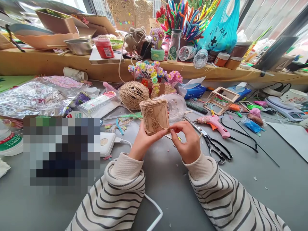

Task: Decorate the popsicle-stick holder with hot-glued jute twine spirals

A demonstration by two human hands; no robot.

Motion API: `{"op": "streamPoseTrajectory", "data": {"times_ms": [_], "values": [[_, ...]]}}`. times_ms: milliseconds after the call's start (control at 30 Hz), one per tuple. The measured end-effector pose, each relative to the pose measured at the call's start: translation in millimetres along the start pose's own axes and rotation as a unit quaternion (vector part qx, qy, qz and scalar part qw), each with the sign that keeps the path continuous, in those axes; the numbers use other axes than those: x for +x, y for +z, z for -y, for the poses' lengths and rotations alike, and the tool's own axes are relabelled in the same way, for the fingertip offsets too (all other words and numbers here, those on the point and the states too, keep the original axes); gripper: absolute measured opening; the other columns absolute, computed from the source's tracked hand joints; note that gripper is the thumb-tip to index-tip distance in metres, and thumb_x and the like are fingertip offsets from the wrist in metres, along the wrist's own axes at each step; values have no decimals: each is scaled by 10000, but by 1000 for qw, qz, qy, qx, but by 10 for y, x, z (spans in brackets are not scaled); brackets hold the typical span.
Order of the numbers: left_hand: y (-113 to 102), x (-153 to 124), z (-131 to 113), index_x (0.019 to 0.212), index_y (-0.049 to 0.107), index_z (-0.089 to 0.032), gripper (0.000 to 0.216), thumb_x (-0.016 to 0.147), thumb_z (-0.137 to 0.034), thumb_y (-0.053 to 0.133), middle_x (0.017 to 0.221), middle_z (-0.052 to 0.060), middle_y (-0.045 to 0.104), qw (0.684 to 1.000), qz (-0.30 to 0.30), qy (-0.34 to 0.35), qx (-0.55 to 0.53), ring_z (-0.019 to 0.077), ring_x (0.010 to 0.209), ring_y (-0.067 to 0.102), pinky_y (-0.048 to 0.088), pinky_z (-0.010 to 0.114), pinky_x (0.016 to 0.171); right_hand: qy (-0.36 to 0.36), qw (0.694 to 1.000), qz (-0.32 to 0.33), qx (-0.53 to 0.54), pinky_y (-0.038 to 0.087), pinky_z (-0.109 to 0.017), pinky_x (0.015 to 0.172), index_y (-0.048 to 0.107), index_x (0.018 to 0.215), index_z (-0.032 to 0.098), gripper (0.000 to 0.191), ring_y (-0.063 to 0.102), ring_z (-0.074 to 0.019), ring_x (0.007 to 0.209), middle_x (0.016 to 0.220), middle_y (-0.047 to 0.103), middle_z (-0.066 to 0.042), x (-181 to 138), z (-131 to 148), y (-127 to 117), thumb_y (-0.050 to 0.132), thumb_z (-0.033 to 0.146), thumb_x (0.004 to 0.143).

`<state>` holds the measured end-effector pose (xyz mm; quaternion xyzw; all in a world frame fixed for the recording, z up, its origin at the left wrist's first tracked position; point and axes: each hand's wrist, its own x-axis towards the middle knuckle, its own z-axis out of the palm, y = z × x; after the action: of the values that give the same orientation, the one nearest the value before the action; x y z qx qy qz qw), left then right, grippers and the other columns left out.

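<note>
My left hand point(143, 140) grips a small box wrapped in jute twine point(155, 116) from below and behind, holding it above the grey table point(240, 179). My right hand point(188, 139) pinches the box's lower right corner, fingers closed on the twine there. The box front carries two twine spirals. A ball of jute twine point(133, 94) lies just behind the box, a strand running toward it. Both sleeves are striped cream and black.
Black-handled scissors point(211, 144) and a pink glue gun point(214, 123) lie right of my hands. A white power bank point(107, 143) with its cable sits left. Pipe-cleaner flowers point(154, 72), a tissue pack point(193, 91), a wooden frame point(221, 99) and a scale point(286, 110) crowd the back.
</note>
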<state>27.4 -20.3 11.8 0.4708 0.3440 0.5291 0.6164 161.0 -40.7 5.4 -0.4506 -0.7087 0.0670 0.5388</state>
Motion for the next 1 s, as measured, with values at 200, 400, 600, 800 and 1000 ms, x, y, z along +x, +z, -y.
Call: {"op": "streamPoseTrajectory", "data": {"times_ms": [200, 400, 600, 800, 1000], "values": [[-28, 1, 33, 1129, 428, -136, 589, 604, -171, 692, 1183, 134, 525, 1000, -18, -13, 6, 271, 1098, 486, 382, 404, 912, 7, 1000, 7, 0, 467, -294, 614, 546, 817, 184, 86, 512, -141, 711, 767, 566, -42, -1, -4, -5, 504, 142, 755], [19, 5, 20, 1120, 445, -150, 597, 583, -187, 701, 1155, 121, 550, 999, -26, -14, -35, 272, 1076, 503, 380, 407, 909, 12, 1000, 2, -1, 463, -290, 599, 547, 789, 193, 68, 512, -141, 696, 745, 569, -35, 1, -7, -13, 501, 151, 763], [-8, 61, 84, 1097, 498, -153, 539, 609, -304, 668, 1100, 108, 586, 998, -30, -24, -56, 298, 1059, 509, 372, 438, 906, 15, 1000, 5, -1, 451, -289, 599, 542, 772, 191, 54, 498, -139, 672, 730, 565, -32, 5, 1, -8, 508, 152, 758], [19, 41, 38, 1115, 473, -143, 550, 618, -274, 667, 1103, 114, 587, 998, -22, -23, -62, 289, 1046, 523, 389, 423, 894, 24, 999, -2, -21, 426, -291, 586, 523, 726, 198, 38, 462, -129, 608, 688, 552, -17, 2, 13, -7, 512, 176, 755], [6, -1, 44, 1155, 410, -145, 613, 613, -215, 686, 1138, 129, 561, 999, -21, -11, -22, 282, 1058, 517, 390, 419, 898, 86, 996, -18, -6, 395, -270, 554, 506, 681, 197, 66, 428, -113, 562, 640, 526, 2, 16, 48, 14, 523, 209, 743]]}}
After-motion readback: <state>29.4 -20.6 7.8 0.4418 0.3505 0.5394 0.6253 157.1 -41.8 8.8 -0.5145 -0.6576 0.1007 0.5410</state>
